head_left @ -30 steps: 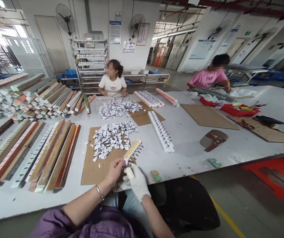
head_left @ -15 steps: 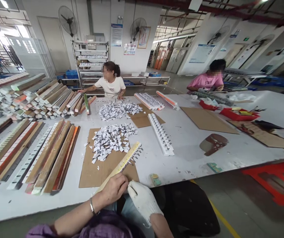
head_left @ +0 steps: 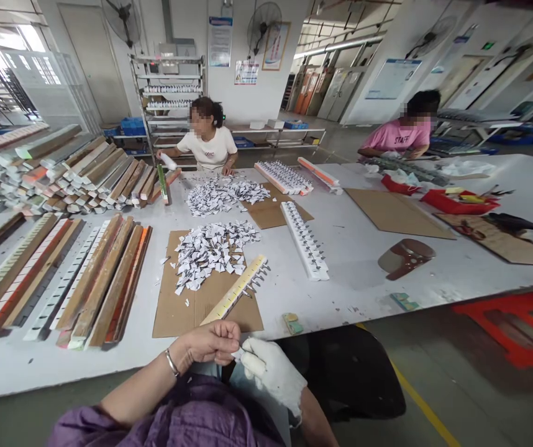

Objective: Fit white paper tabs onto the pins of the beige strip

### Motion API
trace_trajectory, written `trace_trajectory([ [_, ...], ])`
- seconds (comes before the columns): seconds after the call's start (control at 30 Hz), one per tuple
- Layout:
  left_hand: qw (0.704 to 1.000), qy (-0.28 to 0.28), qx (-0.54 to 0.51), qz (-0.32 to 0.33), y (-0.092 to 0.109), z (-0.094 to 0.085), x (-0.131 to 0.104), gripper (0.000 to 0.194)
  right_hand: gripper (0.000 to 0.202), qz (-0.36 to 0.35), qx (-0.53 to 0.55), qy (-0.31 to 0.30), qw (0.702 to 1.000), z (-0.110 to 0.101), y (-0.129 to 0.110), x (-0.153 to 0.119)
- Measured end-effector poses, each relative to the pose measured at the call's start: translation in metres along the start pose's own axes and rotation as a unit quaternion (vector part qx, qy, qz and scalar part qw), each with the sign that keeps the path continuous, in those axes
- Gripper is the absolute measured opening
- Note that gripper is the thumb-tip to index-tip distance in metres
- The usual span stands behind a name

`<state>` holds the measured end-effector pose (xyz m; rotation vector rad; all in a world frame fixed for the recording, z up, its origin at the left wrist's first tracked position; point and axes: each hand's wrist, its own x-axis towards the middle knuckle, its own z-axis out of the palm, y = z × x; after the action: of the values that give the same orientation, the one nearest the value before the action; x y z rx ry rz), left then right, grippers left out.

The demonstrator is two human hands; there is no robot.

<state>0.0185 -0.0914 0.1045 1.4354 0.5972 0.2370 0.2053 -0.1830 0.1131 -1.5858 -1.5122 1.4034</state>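
My bare left hand (head_left: pixel 213 341), with a metal bracelet at the wrist, is closed in a pinch right beside my right hand. My right hand (head_left: pixel 269 371), in a white knit glove, pinches a small white piece (head_left: pixel 237 354) where the fingertips meet. What the left fingers grip is too small to make out. Just beyond the hands, a yellow slotted strip (head_left: pixel 236 287) lies aslant on a cardboard sheet (head_left: pixel 166 310), small metal pieces sticking out along its right side. A heap of small white pieces (head_left: pixel 210 254) covers the cardboard's far part.
Slotted wooden bars (head_left: pixel 103 285) lie in a row at left, with a large stack of bars (head_left: pixel 75 167) behind. A white strip (head_left: pixel 304 242) bearing metal pieces lies mid-table. Brown visor-like plastic (head_left: pixel 406 257) is at right. Two people sit across the table, near red trays (head_left: pixel 457 202).
My left hand has come off the yellow strip and now pinches close against the gloved fingers. A white piece shows between the hands. The camera view has tilted downward.
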Motion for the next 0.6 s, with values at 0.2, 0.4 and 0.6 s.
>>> trace_trajectory([
  [0.2,0.975,0.187,0.111,0.043,0.004,0.02,0.001,0.042,0.03,-0.016,-0.016,0.101,0.995,0.002,0.004,0.012],
  [0.4,0.932,0.256,0.256,0.03,-0.008,0.001,0.018,0.029,0.037,-0.007,-0.174,0.111,0.978,-0.001,0.02,0.049],
  [0.6,0.891,0.269,0.366,-0.01,-0.018,-0.041,0.059,0.04,0.035,0.052,-0.333,0.196,0.921,-0.005,0.038,0.1],
])
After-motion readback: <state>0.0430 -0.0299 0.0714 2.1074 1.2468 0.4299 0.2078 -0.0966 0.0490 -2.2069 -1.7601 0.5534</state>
